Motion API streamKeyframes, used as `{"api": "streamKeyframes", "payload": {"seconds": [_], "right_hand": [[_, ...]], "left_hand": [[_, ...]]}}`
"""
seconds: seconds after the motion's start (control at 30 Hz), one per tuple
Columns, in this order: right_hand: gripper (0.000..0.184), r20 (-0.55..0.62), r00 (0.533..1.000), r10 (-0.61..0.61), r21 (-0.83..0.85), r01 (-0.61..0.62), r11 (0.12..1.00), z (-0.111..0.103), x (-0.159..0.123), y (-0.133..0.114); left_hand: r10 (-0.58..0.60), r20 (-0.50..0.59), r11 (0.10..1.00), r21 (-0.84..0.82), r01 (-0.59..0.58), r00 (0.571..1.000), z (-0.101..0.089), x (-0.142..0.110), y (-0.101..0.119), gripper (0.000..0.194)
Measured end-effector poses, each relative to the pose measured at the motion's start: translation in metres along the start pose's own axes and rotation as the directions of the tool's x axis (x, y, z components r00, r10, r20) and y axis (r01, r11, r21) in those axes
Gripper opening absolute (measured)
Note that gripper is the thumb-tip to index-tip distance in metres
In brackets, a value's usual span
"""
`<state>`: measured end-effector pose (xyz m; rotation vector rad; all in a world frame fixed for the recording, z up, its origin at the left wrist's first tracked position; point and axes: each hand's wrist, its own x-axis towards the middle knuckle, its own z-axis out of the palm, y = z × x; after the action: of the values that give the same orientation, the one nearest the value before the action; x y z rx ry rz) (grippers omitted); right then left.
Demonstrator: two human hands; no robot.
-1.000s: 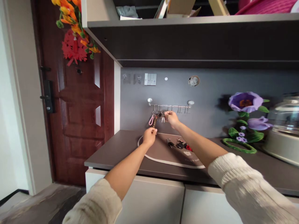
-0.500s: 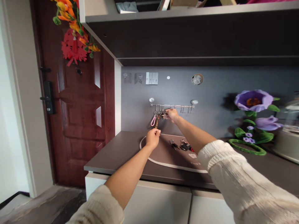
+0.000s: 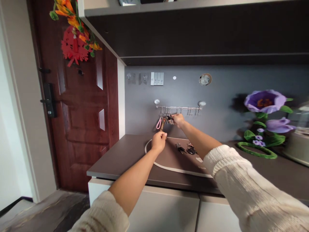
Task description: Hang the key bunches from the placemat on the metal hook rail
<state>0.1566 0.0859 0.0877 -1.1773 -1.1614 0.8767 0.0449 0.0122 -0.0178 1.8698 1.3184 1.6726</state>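
Observation:
A metal hook rail [image 3: 178, 107] is fixed to the grey back wall, and several key bunches hang at its left part. My right hand [image 3: 178, 120] is closed in a pinch on a bunch of keys [image 3: 171, 121] just under the rail. Lower and to the left, my left hand [image 3: 159, 141] pinches the bottom end of a brown patterned key strap [image 3: 163, 123] hanging from the rail. A pink loop strap [image 3: 158, 123] hangs beside it. On the brown mat [image 3: 173, 164] below lie more keys [image 3: 180, 148] and a black key fob [image 3: 191, 150].
A purple artificial flower [image 3: 265, 101] with a green ring base stands on the counter [image 3: 113, 158] at the right, near a pale appliance [image 3: 298, 145]. A dark shelf [image 3: 193, 32] overhangs the counter. The brown door [image 3: 82, 122] is at the left.
The view has tilted down and shifted slightly. My right hand has moved a little closer to the other hanging bunches and stays at the rail; my left hand keeps its pinch on the strap.

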Motion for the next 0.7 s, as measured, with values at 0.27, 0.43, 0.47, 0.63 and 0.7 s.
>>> {"api": "streamKeyframes", "payload": {"seconds": [0.27, 0.43, 0.47, 0.63, 0.7], "right_hand": [[0.017, 0.002, 1.0, -0.001, -0.015, 0.001, 1.0, -0.006, 0.0, 0.016], [0.014, 0.013, 1.0, -0.02, -0.026, 0.021, 0.999, -0.021, -0.01, 0.023], [0.014, 0.025, 0.999, -0.023, -0.026, 0.024, 0.999, -0.025, -0.013, 0.023], [0.013, 0.111, 0.991, -0.076, -0.033, 0.08, 0.996, -0.046, -0.037, 0.027], [0.012, 0.141, 0.985, -0.102, -0.052, 0.11, 0.993, -0.054, -0.047, 0.031]], "left_hand": [[0.005, -0.005, 1.0, 0.006, -0.005, 1.0, 0.0, -0.001, -0.002, 0.02], [-0.001, -0.008, 0.999, 0.033, 0.002, 1.0, -0.003, -0.002, -0.002, 0.019], [-0.011, -0.011, 1.0, 0.029, 0.011, 1.0, -0.004, -0.003, -0.002, 0.018], [-0.067, -0.008, 0.998, -0.005, 0.067, 0.998, -0.003, -0.002, 0.0, 0.014], [-0.071, 0.015, 0.997, 0.01, 0.071, 0.997, -0.001, -0.001, 0.003, 0.013]]}}
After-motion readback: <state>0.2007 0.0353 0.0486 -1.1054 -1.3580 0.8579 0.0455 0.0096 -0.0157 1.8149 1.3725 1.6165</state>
